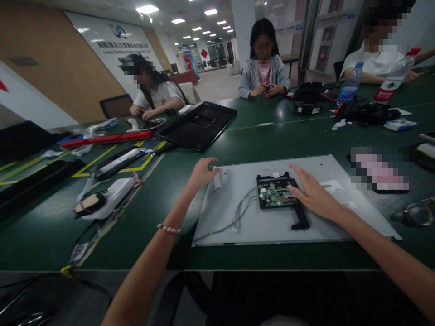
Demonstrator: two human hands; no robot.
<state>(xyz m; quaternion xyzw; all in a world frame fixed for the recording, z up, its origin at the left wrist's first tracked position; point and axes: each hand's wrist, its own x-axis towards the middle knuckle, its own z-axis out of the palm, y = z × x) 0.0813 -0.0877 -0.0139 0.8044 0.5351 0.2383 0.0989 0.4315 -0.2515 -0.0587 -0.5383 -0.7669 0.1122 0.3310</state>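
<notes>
A grey metal display panel [231, 194] lies flat on the green table in front of me. Mounted near its middle is a black plastic bracket [301, 219] carrying a green circuit board [278, 197]. Grey cables [242, 206] run from the board toward the panel's lower left. My left hand [203, 173] hovers at the panel's upper left corner, fingers apart and nothing in them. Over the bracket's right side is my right hand [311, 192], thumb and fingers spread; its thumb overlaps the board's edge, and whether it touches I cannot tell.
Behind the panel lies a black monitor back cover [200, 124]. A white device [108, 197] with cables sits at left. To the right are a pink phone-like object [379, 170], glasses [419, 213] and bottles [351, 83]. Several people sit around the green table [163, 199].
</notes>
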